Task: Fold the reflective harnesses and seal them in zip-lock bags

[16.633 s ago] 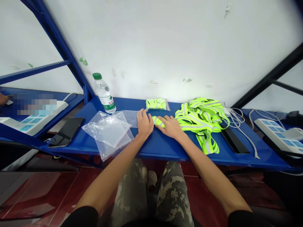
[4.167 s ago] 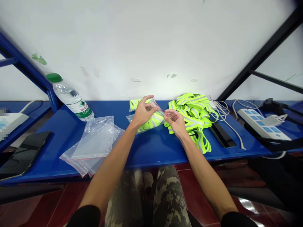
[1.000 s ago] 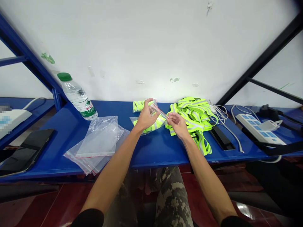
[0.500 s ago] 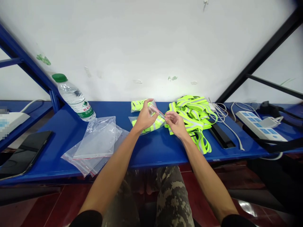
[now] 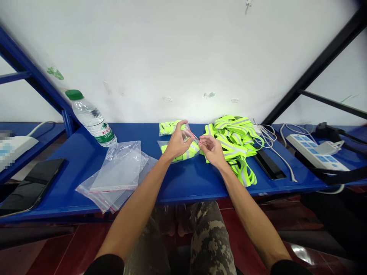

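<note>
Between my hands is a clear zip bag [image 5: 188, 133] with a red strip along its mouth. My left hand [image 5: 176, 144] grips the bag near one end of the strip, and my right hand [image 5: 212, 150] pinches the other end. Just below the bag, partly behind my left hand, lies a bagged yellow-green reflective strap [image 5: 187, 153]. Another bagged strap [image 5: 166, 128] rests near the wall. Right of my hands spreads a loose heap of yellow-green reflective straps [image 5: 236, 133].
Flat clear bags [image 5: 117, 172] lie left on the blue table [image 5: 189, 183], by a water bottle [image 5: 97, 126]. A phone [image 5: 31, 183] is far left. A black object [image 5: 269, 164], white cables [image 5: 268, 139] and a power strip [image 5: 315, 152] lie right.
My hands stay on the bag, with only a slight shift of the left fingers and the bag's strip. The view has moved very slightly.
</note>
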`<state>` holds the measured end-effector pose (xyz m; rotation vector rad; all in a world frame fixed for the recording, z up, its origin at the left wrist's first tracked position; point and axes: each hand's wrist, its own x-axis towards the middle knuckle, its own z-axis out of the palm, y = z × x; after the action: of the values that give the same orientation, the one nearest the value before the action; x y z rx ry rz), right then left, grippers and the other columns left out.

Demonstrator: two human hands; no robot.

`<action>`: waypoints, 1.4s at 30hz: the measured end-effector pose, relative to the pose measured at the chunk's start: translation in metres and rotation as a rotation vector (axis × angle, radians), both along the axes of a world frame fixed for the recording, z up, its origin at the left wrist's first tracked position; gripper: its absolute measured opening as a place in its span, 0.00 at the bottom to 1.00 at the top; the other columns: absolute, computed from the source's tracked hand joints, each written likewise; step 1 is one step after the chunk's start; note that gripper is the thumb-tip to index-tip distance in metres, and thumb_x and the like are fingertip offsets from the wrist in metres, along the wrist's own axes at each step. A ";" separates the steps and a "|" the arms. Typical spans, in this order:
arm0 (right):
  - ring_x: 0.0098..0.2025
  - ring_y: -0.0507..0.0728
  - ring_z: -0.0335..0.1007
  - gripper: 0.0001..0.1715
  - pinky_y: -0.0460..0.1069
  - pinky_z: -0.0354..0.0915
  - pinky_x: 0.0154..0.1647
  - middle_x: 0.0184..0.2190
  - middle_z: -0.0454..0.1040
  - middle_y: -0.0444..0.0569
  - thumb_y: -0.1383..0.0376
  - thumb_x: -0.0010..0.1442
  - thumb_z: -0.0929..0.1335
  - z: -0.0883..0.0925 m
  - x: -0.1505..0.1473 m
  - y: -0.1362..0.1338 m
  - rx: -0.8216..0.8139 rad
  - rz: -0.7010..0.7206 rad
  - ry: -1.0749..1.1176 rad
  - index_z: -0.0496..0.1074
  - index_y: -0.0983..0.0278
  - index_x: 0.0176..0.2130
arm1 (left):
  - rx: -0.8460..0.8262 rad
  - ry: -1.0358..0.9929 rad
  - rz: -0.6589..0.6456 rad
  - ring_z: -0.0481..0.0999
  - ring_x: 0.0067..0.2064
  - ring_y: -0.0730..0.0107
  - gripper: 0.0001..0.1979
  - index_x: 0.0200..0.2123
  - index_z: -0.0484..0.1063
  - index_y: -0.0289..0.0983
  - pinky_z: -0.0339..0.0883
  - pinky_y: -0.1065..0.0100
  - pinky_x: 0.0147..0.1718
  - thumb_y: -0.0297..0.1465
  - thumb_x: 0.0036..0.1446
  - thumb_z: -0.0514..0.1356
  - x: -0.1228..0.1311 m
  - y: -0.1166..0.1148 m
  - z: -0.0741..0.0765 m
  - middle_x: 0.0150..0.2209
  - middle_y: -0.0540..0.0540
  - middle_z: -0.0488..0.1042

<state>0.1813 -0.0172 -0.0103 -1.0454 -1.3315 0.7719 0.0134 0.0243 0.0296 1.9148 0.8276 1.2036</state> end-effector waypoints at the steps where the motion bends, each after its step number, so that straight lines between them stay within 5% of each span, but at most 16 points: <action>1: 0.34 0.53 0.69 0.28 0.50 0.68 0.35 0.33 0.73 0.47 0.47 0.51 0.74 0.000 -0.001 -0.001 0.006 -0.001 0.001 0.69 0.61 0.43 | 0.002 0.007 0.002 0.77 0.41 0.63 0.31 0.60 0.54 0.36 0.67 0.59 0.47 0.27 0.55 0.62 0.000 0.000 0.000 0.35 0.48 0.73; 9: 0.36 0.55 0.71 0.23 0.51 0.69 0.39 0.33 0.74 0.49 0.47 0.53 0.73 0.000 -0.005 -0.002 0.044 -0.047 -0.036 0.69 0.61 0.38 | 0.059 0.152 0.036 0.75 0.42 0.60 0.32 0.61 0.56 0.38 0.67 0.56 0.48 0.29 0.54 0.63 0.002 -0.004 0.001 0.40 0.46 0.72; 15: 0.33 0.53 0.69 0.25 0.48 0.65 0.33 0.33 0.72 0.46 0.48 0.58 0.71 -0.003 -0.003 -0.003 0.052 -0.019 -0.119 0.66 0.60 0.48 | 0.046 0.107 0.029 0.76 0.41 0.60 0.34 0.61 0.56 0.40 0.68 0.55 0.49 0.26 0.52 0.63 0.004 -0.001 -0.005 0.41 0.46 0.72; 23: 0.22 0.50 0.56 0.19 0.48 0.52 0.25 0.20 0.63 0.41 0.51 0.64 0.65 0.004 -0.001 -0.006 0.049 -0.065 -0.418 0.65 0.62 0.29 | 0.032 0.090 -0.004 0.76 0.44 0.59 0.33 0.61 0.55 0.40 0.68 0.59 0.46 0.26 0.53 0.62 0.004 -0.004 -0.005 0.38 0.47 0.75; 30: 0.26 0.53 0.65 0.15 0.48 0.60 0.29 0.27 0.72 0.46 0.54 0.63 0.66 0.002 -0.004 -0.007 0.082 -0.107 -0.371 0.70 0.63 0.34 | -0.090 -0.075 -0.036 0.72 0.30 0.72 0.29 0.58 0.53 0.39 0.64 0.68 0.36 0.29 0.57 0.62 0.002 0.001 -0.001 0.31 0.52 0.73; 42: 0.30 0.54 0.66 0.11 0.49 0.61 0.31 0.31 0.72 0.47 0.57 0.64 0.65 0.001 -0.006 -0.007 0.114 -0.139 -0.396 0.70 0.63 0.36 | -0.154 -0.251 -0.002 0.78 0.37 0.70 0.29 0.57 0.55 0.39 0.69 0.66 0.42 0.27 0.55 0.63 0.005 0.005 -0.005 0.30 0.54 0.71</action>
<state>0.1755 -0.0241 -0.0092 -1.2259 -1.5960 0.3896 0.0186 0.0291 0.0247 1.6026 0.7595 1.3074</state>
